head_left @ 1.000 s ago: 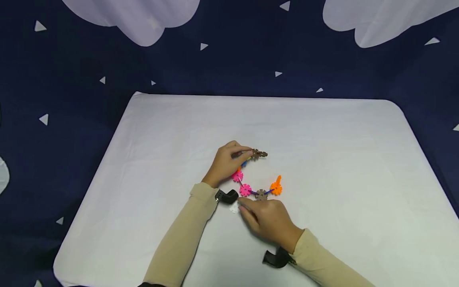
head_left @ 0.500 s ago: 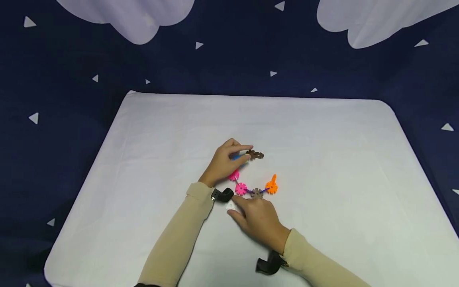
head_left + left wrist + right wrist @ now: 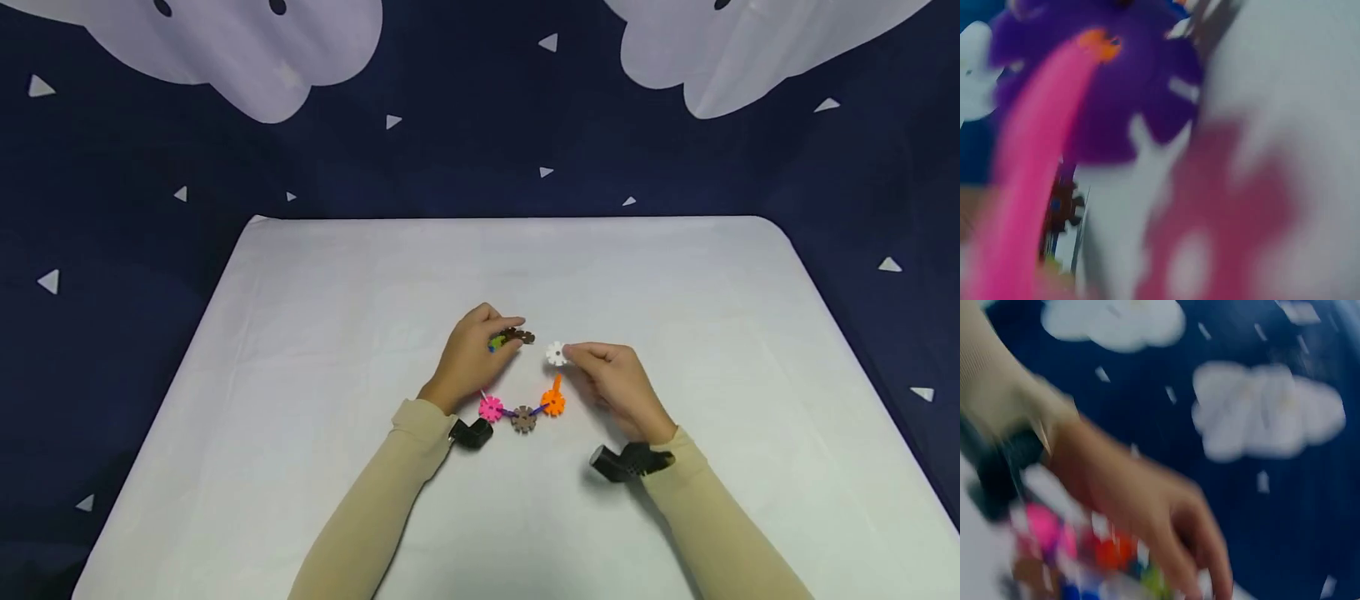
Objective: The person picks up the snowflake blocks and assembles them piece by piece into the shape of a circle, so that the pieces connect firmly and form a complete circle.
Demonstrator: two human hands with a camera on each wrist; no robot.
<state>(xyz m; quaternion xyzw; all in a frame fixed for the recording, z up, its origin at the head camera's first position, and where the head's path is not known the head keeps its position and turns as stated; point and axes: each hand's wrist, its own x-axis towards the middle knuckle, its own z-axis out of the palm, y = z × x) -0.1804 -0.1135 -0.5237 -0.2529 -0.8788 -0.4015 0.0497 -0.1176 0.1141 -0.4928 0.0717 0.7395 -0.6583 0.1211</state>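
Observation:
A curved chain of notched snowflake discs rests on the table, with a pink disc (image 3: 491, 408), a grey-brown disc (image 3: 523, 419) and an orange disc (image 3: 553, 403) in its near stretch. My left hand (image 3: 468, 358) holds the far end between thumb and fingers, where a dark brown disc (image 3: 523, 337) and a bit of green show. Its palm hides part of the chain. A loose white disc (image 3: 556, 353) is pinched by my right hand (image 3: 618, 379), just right of the left fingertips. Close up and blurred, a purple disc (image 3: 1129, 81) fills the left wrist view.
The white-covered table (image 3: 337, 292) reaches out on all sides of the hands. Behind it hangs a dark blue cloth (image 3: 465, 167) with white clouds and triangles. A small black camera (image 3: 626, 462) is strapped to the right wrist.
My right hand has picked up the white disc from the near side of the chain and carried it right and away from me. The left hand stays at the chain's far end.

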